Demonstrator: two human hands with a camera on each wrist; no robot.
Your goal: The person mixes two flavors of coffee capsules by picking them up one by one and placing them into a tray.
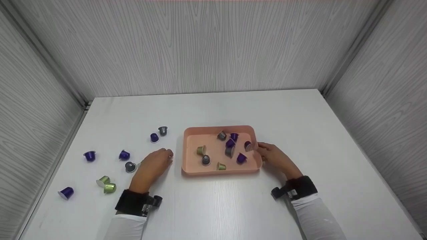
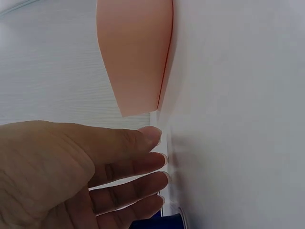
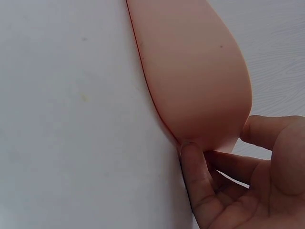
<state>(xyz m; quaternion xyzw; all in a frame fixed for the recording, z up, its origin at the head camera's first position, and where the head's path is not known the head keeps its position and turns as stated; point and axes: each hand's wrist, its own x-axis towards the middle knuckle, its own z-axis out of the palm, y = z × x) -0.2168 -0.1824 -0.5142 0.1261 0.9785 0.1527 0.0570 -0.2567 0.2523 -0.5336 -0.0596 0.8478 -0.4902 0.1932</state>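
A shallow pink tray [image 1: 213, 170] lies on the white table with several coffee capsules inside, among them a purple capsule [image 1: 241, 158], a grey capsule [image 1: 229, 152] and a green capsule [image 1: 200, 150]. My right hand [image 1: 275, 158] grips the tray at its right end; in the right wrist view its fingers [image 3: 195, 167] sit at the tray's base and upper edge. My left hand [image 1: 153, 168] is left of the tray, apart from it, fingers loosely bent and holding nothing. Close to its lower fingers in the left wrist view is a dark blue capsule [image 2: 159, 222].
Loose capsules are scattered on the table's left: a grey capsule [image 1: 130, 167] beside the left wrist, two touching green capsules [image 1: 106, 184], several purple ones such as this capsule [image 1: 66, 193], and another grey capsule [image 1: 162, 130] farther back. Grey wood-grain panels [image 1: 200, 46] enclose the table.
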